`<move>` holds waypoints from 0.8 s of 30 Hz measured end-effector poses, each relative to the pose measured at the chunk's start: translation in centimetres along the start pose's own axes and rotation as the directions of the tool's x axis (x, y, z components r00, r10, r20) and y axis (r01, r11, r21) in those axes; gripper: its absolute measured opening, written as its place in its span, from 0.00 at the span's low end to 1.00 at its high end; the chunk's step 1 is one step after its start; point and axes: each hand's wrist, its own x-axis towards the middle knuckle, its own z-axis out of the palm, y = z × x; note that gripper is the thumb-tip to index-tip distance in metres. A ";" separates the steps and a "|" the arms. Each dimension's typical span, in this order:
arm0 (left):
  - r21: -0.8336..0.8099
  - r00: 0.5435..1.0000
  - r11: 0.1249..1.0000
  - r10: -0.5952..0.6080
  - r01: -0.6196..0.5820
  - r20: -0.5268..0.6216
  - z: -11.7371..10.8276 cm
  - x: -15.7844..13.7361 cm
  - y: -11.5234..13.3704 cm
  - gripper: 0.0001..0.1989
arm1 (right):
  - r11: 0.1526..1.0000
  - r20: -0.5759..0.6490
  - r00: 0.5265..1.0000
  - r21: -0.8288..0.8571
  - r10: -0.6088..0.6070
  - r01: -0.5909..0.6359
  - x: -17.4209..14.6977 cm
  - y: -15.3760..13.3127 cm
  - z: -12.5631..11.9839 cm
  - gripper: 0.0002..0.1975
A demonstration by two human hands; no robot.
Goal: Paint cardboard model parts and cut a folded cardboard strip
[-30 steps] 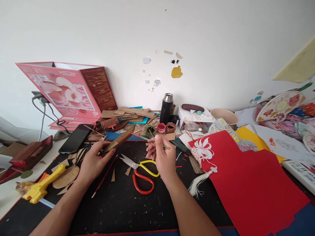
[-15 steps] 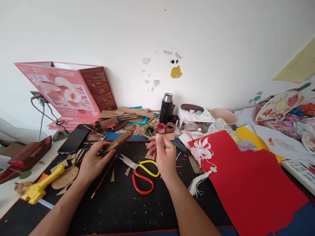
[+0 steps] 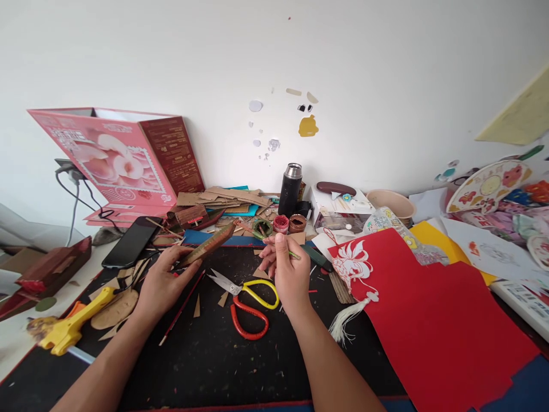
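Observation:
My left hand [image 3: 169,277] grips a long, narrow cardboard piece [image 3: 210,245], painted brownish green and shaped like a small boat hull, tilted up to the right. In my right hand [image 3: 289,274] is a thin paintbrush [image 3: 295,255] with a green handle end; the fingers hide its middle, and its front end points at the green paint jar [image 3: 262,229]. Beside that jar stand a red paint jar [image 3: 281,224] and a brown one [image 3: 297,223], both uncovered. Scissors [image 3: 235,289] with one yellow and one red handle lie spread between my hands. A red-handled brush [image 3: 182,309] rests by my left wrist.
A yellow glue gun [image 3: 77,323] and a phone [image 3: 131,243] lie left, near a brown cardboard boat [image 3: 54,266]. Behind are cardboard scraps [image 3: 223,198] and a black flask [image 3: 290,191]. Red paper [image 3: 441,320] with a white tassel covers the right side.
The brush's front end has shifted slightly at the green paint jar. The left hand and the cardboard piece have hardly moved.

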 end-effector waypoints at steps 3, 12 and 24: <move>0.000 1.000 1.000 -0.011 0.011 0.001 0.0 0.0 0.2 0.18 | 1.000 0.005 1.000 0.007 0.004 -0.004 -0.1 0.0 0.1 0.27; -0.008 1.000 1.000 -0.017 0.017 0.008 -0.1 -0.1 0.1 0.18 | 1.000 -0.003 1.000 0.003 0.010 -0.010 -0.1 0.0 0.1 0.27; 0.000 0.999 0.999 -0.033 0.033 -0.001 -0.1 0.0 0.4 0.19 | 0.999 0.003 1.000 0.047 0.022 -0.022 -0.3 -0.5 0.1 0.29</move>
